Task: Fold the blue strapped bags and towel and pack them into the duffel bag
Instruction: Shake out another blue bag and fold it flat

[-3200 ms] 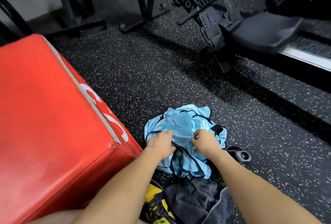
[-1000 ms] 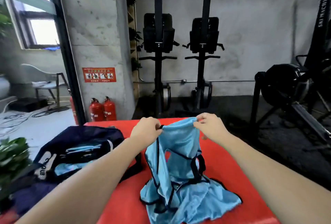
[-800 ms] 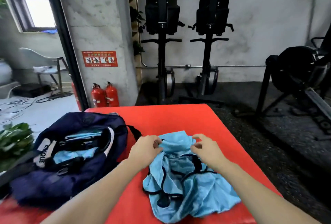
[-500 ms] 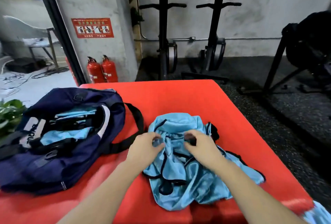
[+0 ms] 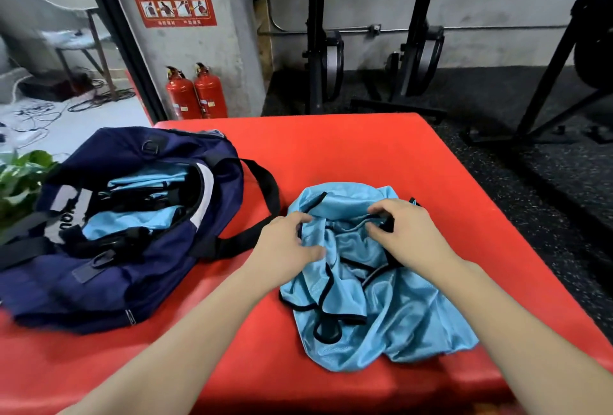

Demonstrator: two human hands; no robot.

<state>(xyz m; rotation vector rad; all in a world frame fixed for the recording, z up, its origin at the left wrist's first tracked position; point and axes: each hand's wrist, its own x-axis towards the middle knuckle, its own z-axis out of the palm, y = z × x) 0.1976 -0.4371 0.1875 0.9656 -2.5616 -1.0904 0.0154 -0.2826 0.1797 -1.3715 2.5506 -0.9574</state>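
A crumpled light blue strapped bag with black trim lies on the red padded box, right of centre. My left hand pinches its fabric at the left of its upper part. My right hand grips the fabric and a black strap at the right. To the left, the navy duffel bag lies open on the box, with more light blue fabric and black straps inside. Its black shoulder strap loops toward my left hand. No towel is in view.
Two red fire extinguishers stand by a concrete pillar beyond the box. Black gym machines line the back wall, and another frame stands at the right on speckled rubber floor. Green leaves show at the left edge.
I lifted the blue bag from the floor, held it up over the red box, then lowered it onto the box. Both hands now hold its upper part lower down.
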